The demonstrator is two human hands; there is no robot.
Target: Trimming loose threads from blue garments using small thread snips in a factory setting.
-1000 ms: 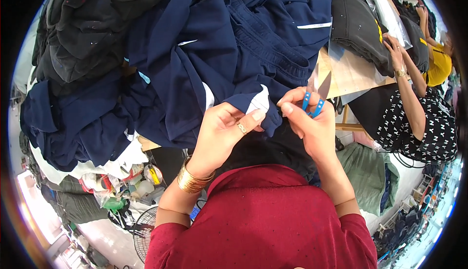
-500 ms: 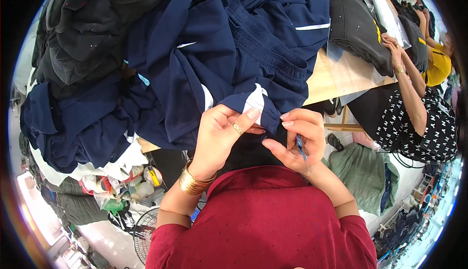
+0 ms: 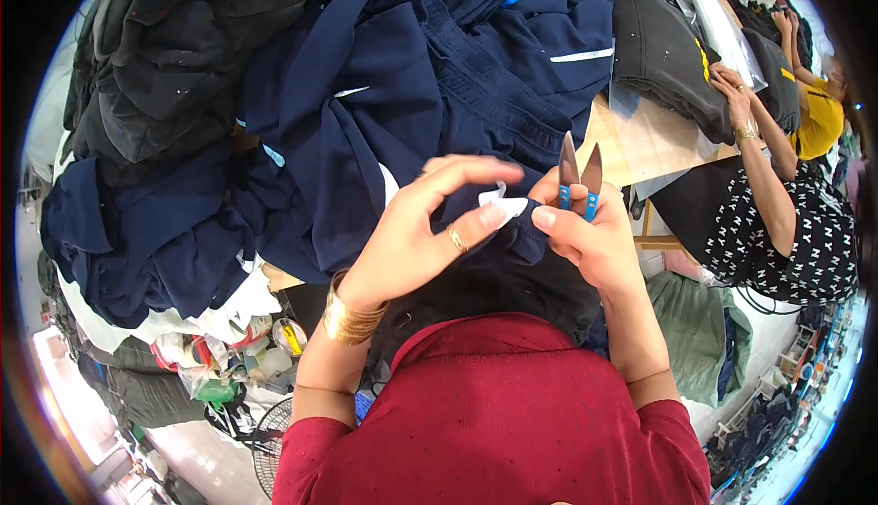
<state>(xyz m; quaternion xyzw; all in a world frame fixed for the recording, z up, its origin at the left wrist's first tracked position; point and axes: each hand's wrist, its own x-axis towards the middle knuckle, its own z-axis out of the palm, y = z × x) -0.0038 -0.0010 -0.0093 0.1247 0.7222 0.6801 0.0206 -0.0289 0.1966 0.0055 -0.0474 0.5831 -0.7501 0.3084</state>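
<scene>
Thread snips [image 3: 586, 201] with blue handles and two pointed metal blades stick up from my right hand [image 3: 599, 235], blades apart. The thumb and fingers of that hand also pinch the edge of navy trousers [image 3: 523, 247]. My left hand [image 3: 430, 217] is beside it, index finger stretched and slightly blurred, apart from the thumb. That thumb touches a white strip [image 3: 512, 205] at the trousers' edge, whose loose end curls up. The rest of the navy cloth, with a gathered elastic waistband [image 3: 485, 70], spreads over the table in front of me.
Dark grey garments [image 3: 192, 57] are heaped at the far left. Folded black garments [image 3: 663, 52] lie on the wooden table [image 3: 631, 139] at right, under a co-worker's hands [image 3: 733, 93]. Green cloth [image 3: 681, 322] hangs lower right; a fan [image 3: 270, 445] stands lower left.
The snips have swung from hanging below my right palm to pointing up between its fingers. My left hand has loosened its pinch and its index finger has lifted off the white strip.
</scene>
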